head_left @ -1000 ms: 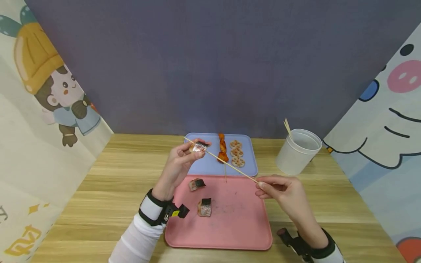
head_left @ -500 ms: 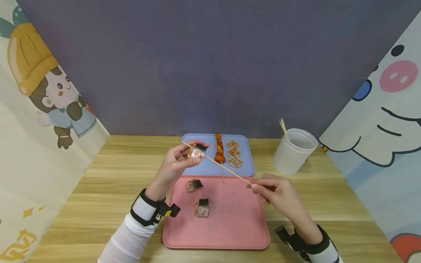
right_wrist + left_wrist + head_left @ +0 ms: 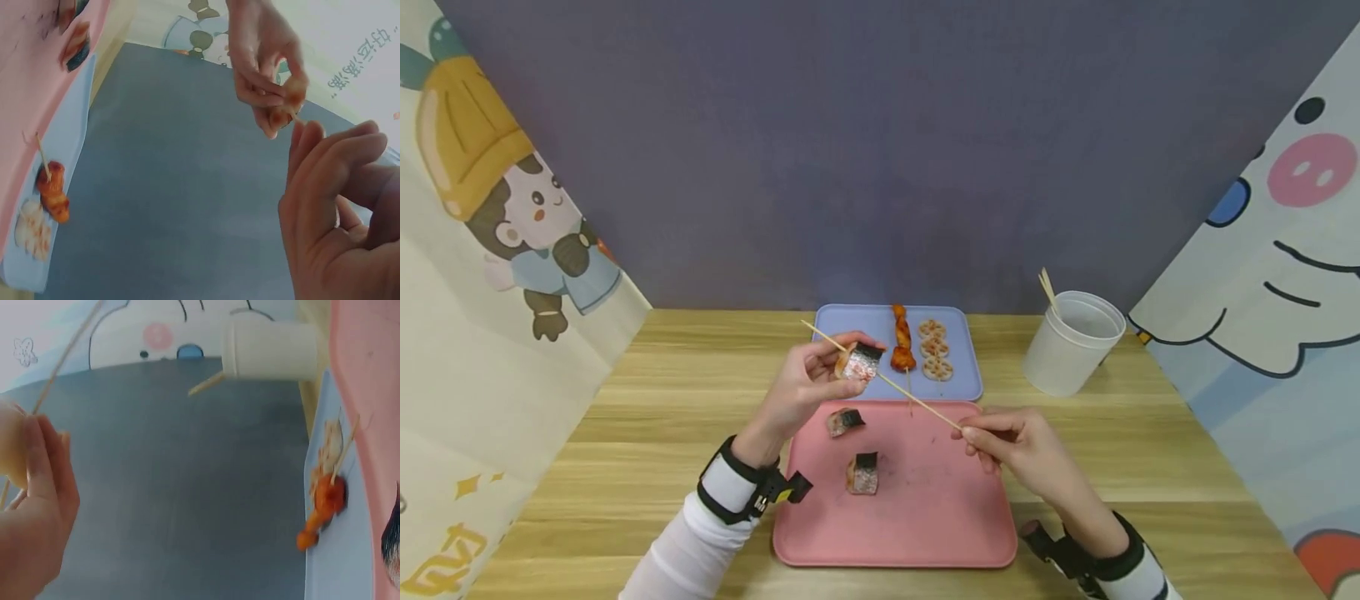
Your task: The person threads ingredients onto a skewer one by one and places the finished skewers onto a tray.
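Observation:
Over the back of the pink tray (image 3: 940,521), my left hand (image 3: 793,387) pinches a dark-skinned piece of fish (image 3: 861,362) between thumb and fingers. A thin bamboo skewer (image 3: 920,402) runs through this piece, its tip sticking out up and to the left. My right hand (image 3: 1022,450) pinches the other end of the skewer with thumb and fingertips. In the right wrist view the fish piece (image 3: 294,97) is seen close to the right fingertips (image 3: 309,131). Two more fish pieces, one behind (image 3: 846,422) and one nearer (image 3: 862,475), lie on the pink tray.
Behind the pink tray is a blue tray (image 3: 964,358) bearing an orange-red meat skewer (image 3: 902,340) and several lotus root slices (image 3: 936,350). A white bucket (image 3: 1067,362) with a few bamboo sticks (image 3: 1047,287) stands back right. A grey panel (image 3: 880,167) rises behind the table.
My right hand has moved left and slightly down, closer to the left hand. More of the skewer's tip now sticks out past the fish piece, which has come down a little.

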{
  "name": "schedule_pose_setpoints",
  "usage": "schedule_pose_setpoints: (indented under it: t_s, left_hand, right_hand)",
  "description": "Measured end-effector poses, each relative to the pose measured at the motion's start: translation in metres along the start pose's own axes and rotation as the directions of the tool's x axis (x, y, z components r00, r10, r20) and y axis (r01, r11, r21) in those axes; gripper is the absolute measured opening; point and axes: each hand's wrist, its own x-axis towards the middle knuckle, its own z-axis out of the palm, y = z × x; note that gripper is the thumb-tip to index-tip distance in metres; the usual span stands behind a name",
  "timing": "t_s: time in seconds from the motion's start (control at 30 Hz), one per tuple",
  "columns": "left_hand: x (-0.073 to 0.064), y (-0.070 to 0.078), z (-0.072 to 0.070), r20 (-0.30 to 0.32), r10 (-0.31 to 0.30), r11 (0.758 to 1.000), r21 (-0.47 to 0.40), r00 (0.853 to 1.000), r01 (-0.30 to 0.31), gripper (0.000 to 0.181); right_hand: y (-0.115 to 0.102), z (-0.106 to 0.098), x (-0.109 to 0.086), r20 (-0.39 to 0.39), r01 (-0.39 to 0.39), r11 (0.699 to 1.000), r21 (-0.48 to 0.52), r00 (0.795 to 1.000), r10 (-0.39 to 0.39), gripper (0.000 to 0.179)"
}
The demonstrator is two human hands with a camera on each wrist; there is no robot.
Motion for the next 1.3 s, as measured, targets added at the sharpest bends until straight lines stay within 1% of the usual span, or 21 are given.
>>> schedule_pose_setpoints:
  t_s: [0.1, 0.17, 0.3, 0.4, 0.5, 0.57, 0.63, 0.73, 0.77, 0.83, 0.93, 1.03, 1.13, 1.17, 1.3]
  left_hand:
    - [0.003, -0.005, 0.015, 0.000, -0.035, 0.999, 0.033, 0.999, 0.035, 0.048]
    - [0.004, -0.008, 0.023, 0.000, -0.048, 0.998, 0.036, 0.999, 0.048, 0.049]
    - [0.007, -0.010, 0.032, -0.030, -0.056, 0.998, 0.026, 0.998, 0.056, 0.047]
    - [0.009, -0.007, 0.032, -0.008, -0.059, 0.998, 0.033, 0.998, 0.060, 0.045]
    - [0.010, -0.004, 0.029, 0.042, -0.063, 0.997, 0.035, 0.997, 0.062, 0.046]
    - [0.010, -0.002, 0.026, 0.056, -0.066, 0.996, 0.060, 0.996, 0.062, 0.047]
    - [0.010, -0.001, 0.025, 0.049, -0.084, 0.992, 0.095, 0.995, 0.079, 0.045]
    - [0.010, 0.000, 0.024, 0.012, -0.117, 0.986, 0.122, 0.993, 0.115, 0.042]
    - [0.009, 0.000, 0.024, 0.001, -0.129, 0.984, 0.123, 0.992, 0.128, 0.042]
    - [0.008, 0.000, 0.024, 0.000, -0.137, 0.983, 0.120, 0.991, 0.136, 0.043]
    - [0.008, 0.001, 0.023, 0.010, -0.125, 0.980, 0.155, 0.992, 0.122, 0.043]
    - [0.008, 0.002, 0.021, 0.021, -0.111, 0.977, 0.185, 0.994, 0.105, 0.041]
    - [0.008, 0.002, 0.020, 0.020, -0.116, 0.979, 0.170, 0.993, 0.111, 0.041]
    - [0.007, 0.002, 0.020, 0.022, -0.118, 0.982, 0.153, 0.993, 0.114, 0.042]
    - [0.006, 0.003, 0.019, 0.028, -0.112, 0.981, 0.165, 0.993, 0.106, 0.043]
  right_hand:
    - [-0.002, 0.001, 0.001, -0.030, 0.024, 1.000, -0.004, 0.999, -0.024, 0.016]
    - [-0.003, 0.002, 0.001, -0.054, 0.044, 0.999, -0.012, 0.998, -0.044, 0.015]
    - [-0.004, 0.001, -0.001, -0.101, 0.090, 0.996, -0.011, 0.991, -0.090, 0.013]
    - [-0.005, 0.001, -0.002, -0.104, 0.111, 0.994, 0.001, 0.988, -0.111, 0.013]
    - [-0.005, 0.001, -0.002, -0.088, 0.111, 0.994, 0.011, 0.990, -0.110, 0.013]
    - [-0.005, 0.001, -0.002, -0.079, 0.106, 0.994, 0.016, 0.991, -0.105, 0.012]
    - [-0.006, 0.002, -0.002, -0.074, 0.111, 0.994, 0.019, 0.991, -0.109, 0.012]
    - [-0.006, 0.005, -0.003, -0.089, 0.139, 0.990, 0.023, 0.987, -0.137, 0.012]
    - [-0.006, 0.006, -0.003, -0.094, 0.145, 0.989, 0.022, 0.985, -0.143, 0.012]
    - [-0.006, 0.008, -0.004, -0.104, 0.151, 0.988, 0.020, 0.983, -0.149, 0.012]
    - [-0.006, 0.009, -0.004, -0.113, 0.136, 0.991, 0.011, 0.985, -0.134, 0.011]
    - [-0.005, 0.010, -0.004, -0.102, 0.131, 0.991, 0.017, 0.986, -0.128, 0.012]
    - [-0.005, 0.012, -0.004, -0.089, 0.135, 0.990, 0.037, 0.987, -0.132, 0.013]
    - [-0.004, 0.012, -0.004, -0.085, 0.135, 0.990, 0.045, 0.988, -0.131, 0.013]
    - [-0.003, 0.013, -0.004, -0.073, 0.110, 0.993, 0.054, 0.992, -0.106, 0.014]
